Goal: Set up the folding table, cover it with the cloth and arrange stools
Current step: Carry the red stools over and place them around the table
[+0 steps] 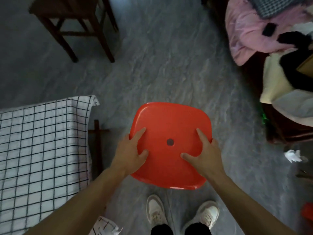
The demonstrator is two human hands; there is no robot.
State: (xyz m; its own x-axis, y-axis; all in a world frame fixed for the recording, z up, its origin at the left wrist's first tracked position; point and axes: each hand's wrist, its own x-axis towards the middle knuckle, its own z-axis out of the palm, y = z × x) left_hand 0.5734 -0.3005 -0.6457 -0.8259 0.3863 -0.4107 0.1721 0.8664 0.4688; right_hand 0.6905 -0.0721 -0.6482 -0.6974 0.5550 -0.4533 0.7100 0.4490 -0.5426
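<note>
A red plastic stool point(169, 119) with a small round hole in its seat is right in front of me, above the grey floor. My left hand point(131, 150) grips the seat's left edge, thumb and forefinger on top. My right hand point(205, 153) grips the right edge the same way. The stool's legs are hidden under the seat. At the left stands the folding table, covered by a white cloth with a black grid point(39, 143); a dark wooden leg point(96, 133) shows beside the cloth's hanging edge.
A dark wooden chair point(71, 26) stands at the back left. Pink bedding and clothes point(250, 33) pile up at the right. Crumpled white paper point(293, 156) lies on the floor at the right. Another red object point(307, 212) sits at the lower right edge. My shoes point(181, 214) are below the stool.
</note>
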